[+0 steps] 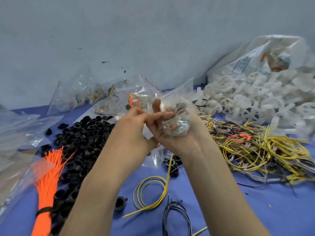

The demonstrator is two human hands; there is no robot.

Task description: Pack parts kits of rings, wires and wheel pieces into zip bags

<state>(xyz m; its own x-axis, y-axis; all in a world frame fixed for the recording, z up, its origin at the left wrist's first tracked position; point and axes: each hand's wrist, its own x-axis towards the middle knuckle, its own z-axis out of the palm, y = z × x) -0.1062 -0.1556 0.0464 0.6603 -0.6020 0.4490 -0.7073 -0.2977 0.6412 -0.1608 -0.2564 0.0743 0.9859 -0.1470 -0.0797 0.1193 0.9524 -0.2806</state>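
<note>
Where hands (134, 128) (171, 141) meet, both hold the zip bag (177, 125).

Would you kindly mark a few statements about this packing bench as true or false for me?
1. The right hand holds a zip bag with parts in it. True.
2. The black rings are heaped right of the hands. False: they lie to the left.
3. The white wheel pieces are piled at the far right. True.
4. The orange bundle is inside the held bag. False: it lies at the near left, outside it.
5. A yellow wire coil lies loose on the blue cloth. True.
</note>
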